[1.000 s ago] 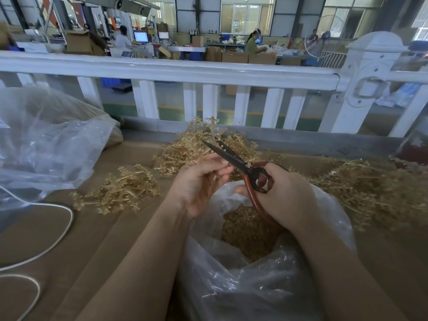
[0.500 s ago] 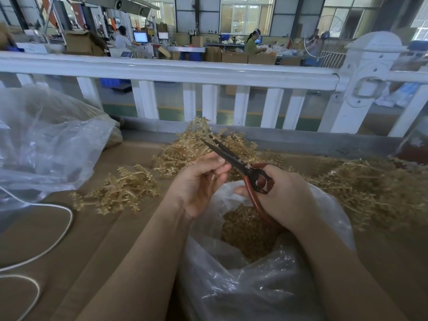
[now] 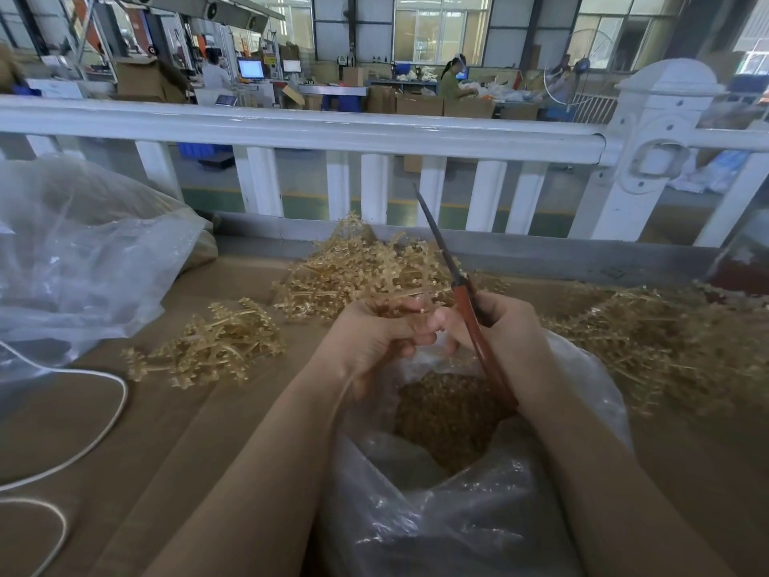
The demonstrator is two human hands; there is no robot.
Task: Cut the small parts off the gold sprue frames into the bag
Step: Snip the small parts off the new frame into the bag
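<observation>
A big clear bag [image 3: 75, 260] lies far left on the brown table [image 3: 174, 431], by a white cord [image 3: 106, 426]. Next comes a small pile of gold sprue frames [image 3: 208, 347]. The left hand [image 3: 374, 339] curls its fingers around a small gold piece. The right hand [image 3: 495, 331] grips the red-handled scissors [image 3: 470, 310], blades together, pointing up. Below both hands sits the open bag [image 3: 457, 514] with cut gold parts [image 3: 445, 414] inside. More frames [image 3: 666, 343] lie at the right.

Three sprue heaps [image 3: 366, 268] [image 3: 208, 347] [image 3: 666, 339], two plastic bags [image 3: 457, 514] [image 3: 83, 260] (one holding cut parts), one pair of scissors [image 3: 466, 297].
</observation>
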